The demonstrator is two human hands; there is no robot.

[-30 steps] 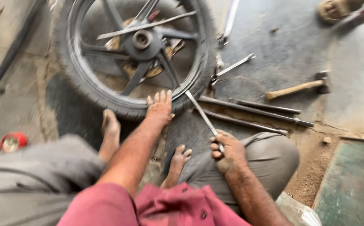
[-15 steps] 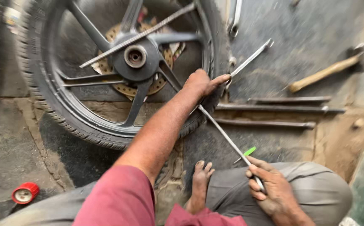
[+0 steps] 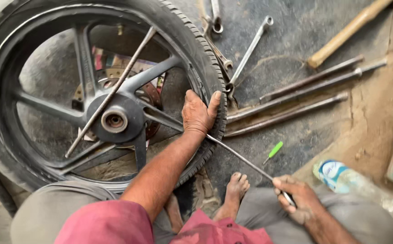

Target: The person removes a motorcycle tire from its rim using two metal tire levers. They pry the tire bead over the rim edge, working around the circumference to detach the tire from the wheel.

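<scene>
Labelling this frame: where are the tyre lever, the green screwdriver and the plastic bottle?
tyre lever (image 3: pixel 241 159), head view, mid-shaft.
green screwdriver (image 3: pixel 275 149), head view, handle.
plastic bottle (image 3: pixel 336 174), head view, label end.
</scene>
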